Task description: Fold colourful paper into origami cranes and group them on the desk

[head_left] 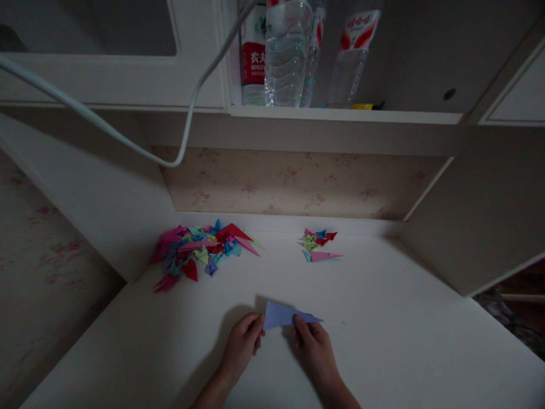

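Left hand (240, 344) and right hand (315, 347) hold a pale violet paper wedge (277, 314) — fingers pinching left edge and middle — over the white counter (392, 346).

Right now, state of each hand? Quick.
Left hand: closed, pinching the wide end of the folded periwinkle paper.
Right hand: closed, pinching the same paper toward its pointed end.

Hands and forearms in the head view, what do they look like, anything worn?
The bare, ungloved left hand and bare, ungloved right hand show no watch or bracelet. No sleeve shows on the left forearm or the right forearm. The picture is too dim for small markings.
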Demonstrator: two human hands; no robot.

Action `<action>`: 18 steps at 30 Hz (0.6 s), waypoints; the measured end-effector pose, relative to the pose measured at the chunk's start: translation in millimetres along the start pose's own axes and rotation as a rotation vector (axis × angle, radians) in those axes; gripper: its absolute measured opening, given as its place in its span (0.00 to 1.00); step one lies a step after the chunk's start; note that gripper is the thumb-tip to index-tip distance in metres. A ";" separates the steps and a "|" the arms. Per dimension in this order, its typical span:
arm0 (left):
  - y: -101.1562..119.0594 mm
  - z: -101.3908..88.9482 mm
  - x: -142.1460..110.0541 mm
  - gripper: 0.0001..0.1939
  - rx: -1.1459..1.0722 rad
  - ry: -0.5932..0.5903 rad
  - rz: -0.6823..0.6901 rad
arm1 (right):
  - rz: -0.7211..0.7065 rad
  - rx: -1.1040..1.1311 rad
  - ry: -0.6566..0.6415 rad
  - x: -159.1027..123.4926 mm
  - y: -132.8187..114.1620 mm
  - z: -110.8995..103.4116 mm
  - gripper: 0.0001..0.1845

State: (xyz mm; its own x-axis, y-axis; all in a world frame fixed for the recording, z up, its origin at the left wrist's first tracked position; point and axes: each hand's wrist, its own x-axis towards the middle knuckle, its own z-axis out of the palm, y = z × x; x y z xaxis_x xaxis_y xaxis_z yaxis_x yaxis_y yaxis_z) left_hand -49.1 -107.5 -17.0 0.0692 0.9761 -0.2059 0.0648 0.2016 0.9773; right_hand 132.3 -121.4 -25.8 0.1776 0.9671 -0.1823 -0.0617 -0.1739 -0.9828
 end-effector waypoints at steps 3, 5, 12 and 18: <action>-0.4 -0.3 -0.3 0.24 0.003 -0.001 -0.003 | 0.005 -0.004 0.000 -0.2 -1.6 0.2 0.26; -0.7 -0.6 -0.1 0.24 0.008 -0.003 -0.004 | 0.000 -0.010 0.007 -0.1 -2.4 0.3 0.25; -0.6 -0.4 0.5 0.23 -0.001 -0.006 0.002 | -0.007 -0.037 0.017 1.3 1.4 -1.1 0.25; -0.6 0.1 -2.5 0.23 -0.032 0.012 -0.012 | 0.010 0.020 0.017 -0.1 -0.2 -0.2 0.24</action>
State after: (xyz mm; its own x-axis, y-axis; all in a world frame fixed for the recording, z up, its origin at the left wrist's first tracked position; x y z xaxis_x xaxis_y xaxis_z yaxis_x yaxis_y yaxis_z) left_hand -49.3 -110.1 -17.1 0.0567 0.9744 -0.2176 0.0340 0.2160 0.9758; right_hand 132.4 -121.5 -25.6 0.1934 0.9621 -0.1924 -0.0831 -0.1793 -0.9803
